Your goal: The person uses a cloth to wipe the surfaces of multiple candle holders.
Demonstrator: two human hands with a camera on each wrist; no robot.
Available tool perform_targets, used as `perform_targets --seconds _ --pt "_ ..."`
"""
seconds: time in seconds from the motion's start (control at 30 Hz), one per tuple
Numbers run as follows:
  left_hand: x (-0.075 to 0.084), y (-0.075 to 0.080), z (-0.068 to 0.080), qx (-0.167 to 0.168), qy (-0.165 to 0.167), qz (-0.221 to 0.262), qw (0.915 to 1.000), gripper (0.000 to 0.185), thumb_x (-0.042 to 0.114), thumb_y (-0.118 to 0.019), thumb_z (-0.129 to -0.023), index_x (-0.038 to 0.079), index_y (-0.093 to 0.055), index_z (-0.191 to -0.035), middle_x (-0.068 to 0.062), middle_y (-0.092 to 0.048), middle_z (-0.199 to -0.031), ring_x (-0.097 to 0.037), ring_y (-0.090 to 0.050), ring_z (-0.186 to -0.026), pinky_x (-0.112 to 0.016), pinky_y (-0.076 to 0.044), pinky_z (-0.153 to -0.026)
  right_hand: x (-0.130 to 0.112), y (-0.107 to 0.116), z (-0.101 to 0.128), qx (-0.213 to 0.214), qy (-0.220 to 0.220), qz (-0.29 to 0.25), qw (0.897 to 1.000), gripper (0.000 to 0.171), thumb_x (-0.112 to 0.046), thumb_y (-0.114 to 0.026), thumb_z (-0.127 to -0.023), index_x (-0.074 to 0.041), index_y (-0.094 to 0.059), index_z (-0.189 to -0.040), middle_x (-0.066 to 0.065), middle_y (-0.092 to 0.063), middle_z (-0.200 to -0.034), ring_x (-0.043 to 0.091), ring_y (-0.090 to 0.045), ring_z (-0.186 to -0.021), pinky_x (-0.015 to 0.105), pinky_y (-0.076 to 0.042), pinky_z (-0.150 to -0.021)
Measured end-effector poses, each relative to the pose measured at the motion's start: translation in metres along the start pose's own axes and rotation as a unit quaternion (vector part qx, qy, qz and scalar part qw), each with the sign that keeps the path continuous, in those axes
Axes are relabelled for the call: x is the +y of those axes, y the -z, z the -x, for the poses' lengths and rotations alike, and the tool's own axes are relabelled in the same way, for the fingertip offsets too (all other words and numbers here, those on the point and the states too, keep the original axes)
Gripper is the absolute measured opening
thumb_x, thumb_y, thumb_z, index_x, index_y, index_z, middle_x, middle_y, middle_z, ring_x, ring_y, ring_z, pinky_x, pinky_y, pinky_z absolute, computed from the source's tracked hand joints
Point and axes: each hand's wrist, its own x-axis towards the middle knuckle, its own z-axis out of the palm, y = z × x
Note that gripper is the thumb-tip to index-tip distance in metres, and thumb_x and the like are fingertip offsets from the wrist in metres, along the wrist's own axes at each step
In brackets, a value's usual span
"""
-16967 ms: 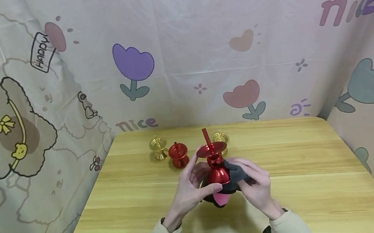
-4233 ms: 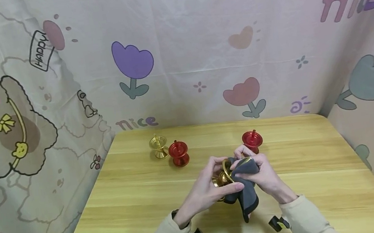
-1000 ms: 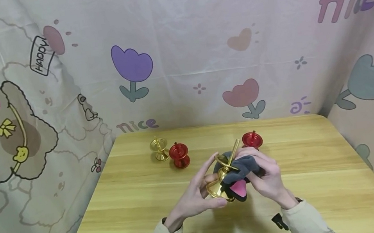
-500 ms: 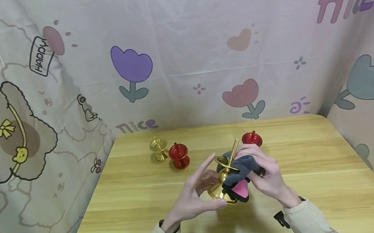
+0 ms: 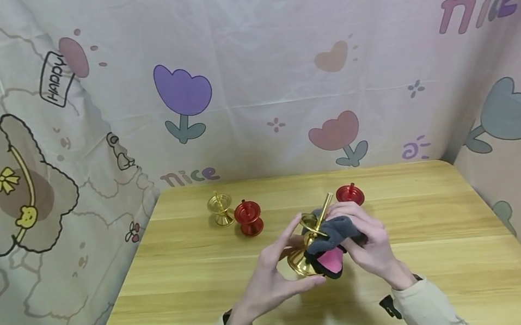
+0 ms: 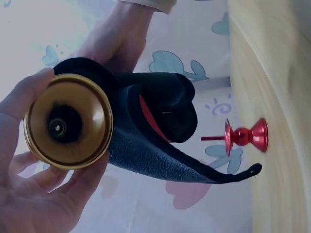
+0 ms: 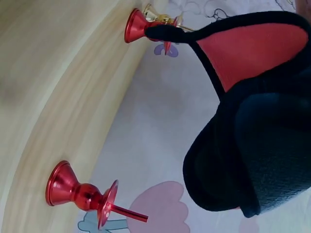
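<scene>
Tilted between both hands over the table is a gold candle holder (image 5: 300,262), its spike pointing up and right in the head view. My left hand (image 5: 268,279) holds its base by the edge, thumb in front and fingers behind; the left wrist view looks straight into the hollow base (image 6: 92,104). My right hand (image 5: 370,244) grips a dark grey cloth (image 5: 336,232) with black edging and a pink underside, wrapped against the holder's stem below the dish. Folds of cloth (image 7: 272,141) fill much of the right wrist view and hide the right fingers there.
A red candle holder (image 5: 350,194) stands behind my right hand. At the back left, a second red holder (image 5: 249,219) stands beside a gold one (image 5: 220,210). The wooden table (image 5: 183,288) ends at a patterned cloth backdrop (image 5: 249,76).
Earlier, the hands held a red candle holder, which now stands at the back right; the gold one came from the back. Since 4.2 s ago it has turned spike-up. Lately the hands shift only slightly.
</scene>
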Motion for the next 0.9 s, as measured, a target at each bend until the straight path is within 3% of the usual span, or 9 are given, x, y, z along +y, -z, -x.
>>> perform_targets --seconds 0.1,0.23,0.33,0.47,0.57,0.67,0.8,0.87,0.9 --pt "-0.003 0.004 0.000 -0.023 0.026 0.094 0.9949 0.103 0.006 -0.086 -0.077 0.016 -0.026 -0.161 -0.017 -0.070 -0.114 -0.011 -0.066 -0.108 -0.034 -0.057 -0.099 0.000 0.000 0.000 -0.005 -0.004 -0.017 1.000 0.017 -0.002 -0.067 -0.094 0.015 -0.066 -0.095 0.022 -0.065 -0.097 0.026 -0.062 -0.105 0.028 -0.050 -0.102" --pt "-0.012 0.007 0.000 -0.061 0.053 0.210 0.9744 0.103 -0.003 -0.077 -0.081 0.016 -0.017 -0.163 -0.032 -0.065 -0.116 -0.011 -0.065 -0.110 -0.036 -0.053 -0.106 0.000 -0.001 0.002 -0.007 -0.021 -0.034 0.999 0.016 -0.001 -0.068 -0.093 0.014 -0.066 -0.097 0.021 -0.065 -0.098 0.025 -0.062 -0.104 0.028 -0.051 -0.102" --pt "-0.015 0.007 0.001 -0.071 0.078 0.204 0.9732 0.106 0.002 -0.078 -0.083 0.021 -0.011 -0.164 -0.029 -0.065 -0.123 -0.012 -0.065 -0.114 -0.034 -0.051 -0.108 0.000 -0.001 0.003 -0.005 -0.035 -0.037 0.999 0.015 -0.001 -0.069 -0.092 0.013 -0.067 -0.098 0.021 -0.065 -0.099 0.024 -0.063 -0.105 0.027 -0.051 -0.102" --pt "-0.010 0.003 0.003 -0.048 0.078 0.097 0.9911 0.113 0.015 -0.086 -0.079 0.027 -0.012 -0.163 -0.013 -0.068 -0.125 -0.014 -0.066 -0.115 -0.033 -0.056 -0.102 0.001 0.000 0.005 -0.001 -0.040 -0.026 0.999 0.016 -0.001 -0.070 -0.092 0.012 -0.068 -0.098 0.022 -0.065 -0.099 0.024 -0.063 -0.105 0.027 -0.051 -0.102" --pt "-0.006 -0.001 0.004 -0.020 0.062 0.060 0.9961 0.111 0.016 -0.088 -0.077 0.024 -0.017 -0.163 -0.011 -0.069 -0.120 -0.015 -0.067 -0.112 -0.034 -0.059 -0.096 0.000 0.001 0.005 -0.005 -0.036 -0.017 0.999 0.016 -0.003 -0.070 -0.093 0.012 -0.068 -0.098 0.022 -0.065 -0.099 0.024 -0.062 -0.106 0.026 -0.050 -0.102" --pt "-0.005 -0.001 0.005 -0.016 0.054 0.117 0.9915 0.105 0.007 -0.082 -0.080 0.020 -0.019 -0.162 -0.020 -0.069 -0.116 -0.011 -0.066 -0.110 -0.032 -0.058 -0.098 0.000 0.001 0.003 -0.011 -0.030 -0.025 0.999 0.016 -0.002 -0.069 -0.093 0.013 -0.067 -0.099 0.022 -0.065 -0.100 0.024 -0.062 -0.106 0.027 -0.050 -0.103" --pt "-0.012 0.003 0.003 -0.054 0.036 0.237 0.9692 0.102 -0.001 -0.074 -0.084 0.013 -0.011 -0.163 -0.038 -0.062 -0.117 -0.009 -0.065 -0.115 -0.032 -0.050 -0.109 0.000 0.000 -0.002 -0.007 -0.022 -0.049 0.999 0.014 0.001 -0.068 -0.092 0.014 -0.066 -0.098 0.021 -0.066 -0.101 0.025 -0.063 -0.106 0.029 -0.051 -0.102" --pt "-0.014 0.004 0.002 -0.069 0.041 0.238 0.9680 0.102 0.001 -0.073 -0.086 0.015 -0.007 -0.164 -0.038 -0.063 -0.120 -0.011 -0.065 -0.118 -0.033 -0.048 -0.111 0.000 0.001 -0.002 -0.004 -0.023 -0.054 0.998 0.014 0.002 -0.068 -0.092 0.014 -0.067 -0.098 0.020 -0.067 -0.102 0.025 -0.063 -0.107 0.029 -0.051 -0.102" --pt "-0.014 0.004 0.002 -0.072 0.045 0.220 0.9718 0.103 0.004 -0.074 -0.087 0.018 -0.007 -0.164 -0.035 -0.064 -0.122 -0.013 -0.065 -0.119 -0.034 -0.047 -0.112 0.001 0.001 -0.001 -0.002 -0.025 -0.051 0.998 0.014 0.002 -0.069 -0.092 0.014 -0.067 -0.098 0.020 -0.067 -0.102 0.025 -0.063 -0.107 0.029 -0.051 -0.103"
